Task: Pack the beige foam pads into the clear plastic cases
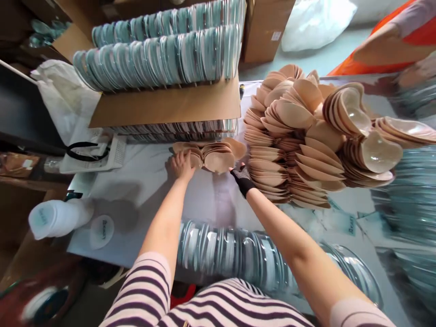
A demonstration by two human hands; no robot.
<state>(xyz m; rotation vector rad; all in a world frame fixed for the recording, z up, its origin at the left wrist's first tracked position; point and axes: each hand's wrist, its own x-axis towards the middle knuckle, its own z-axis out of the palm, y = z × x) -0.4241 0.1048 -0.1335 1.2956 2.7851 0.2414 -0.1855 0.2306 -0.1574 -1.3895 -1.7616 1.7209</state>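
Observation:
A small row of beige, cup-shaped pads lies on the white table in front of me. My left hand, bare, presses on the left end of that row. At the row's right end is my right hand, in a black mesh glove, with its fingertips touching the pads. A large heap of the same beige pads is piled just right of my right hand. A long row of clear plastic shells lies along the table edge by my body.
A cardboard box packed with rows of teal-edged clear shells stands behind the pads. White tubs and a lid sit at the left. More clear shells are stacked at the right. Another person's arm in orange is at the top right.

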